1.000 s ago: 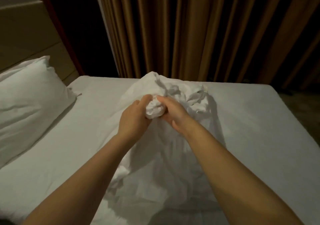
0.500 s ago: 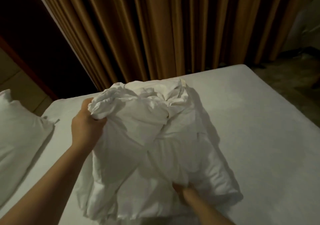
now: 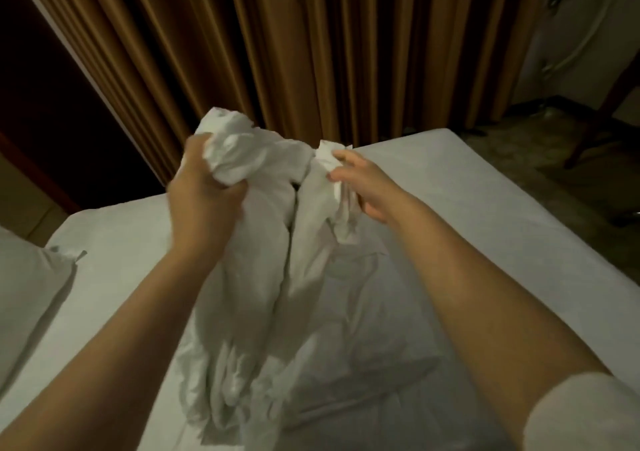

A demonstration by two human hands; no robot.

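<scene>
A bunched upper edge of the white cloth point(image 3: 263, 242) is clenched in the left hand point(image 3: 204, 187). Just to its right, another fold of the cloth is pinched by the right hand point(image 3: 367, 187). The cloth is held up between both hands and draped below them onto the bed point(image 3: 485, 208). A pillow point(image 3: 31, 294) is seen well left of the left hand, and a brown curtain point(image 3: 311, 52) beyond both.
</scene>
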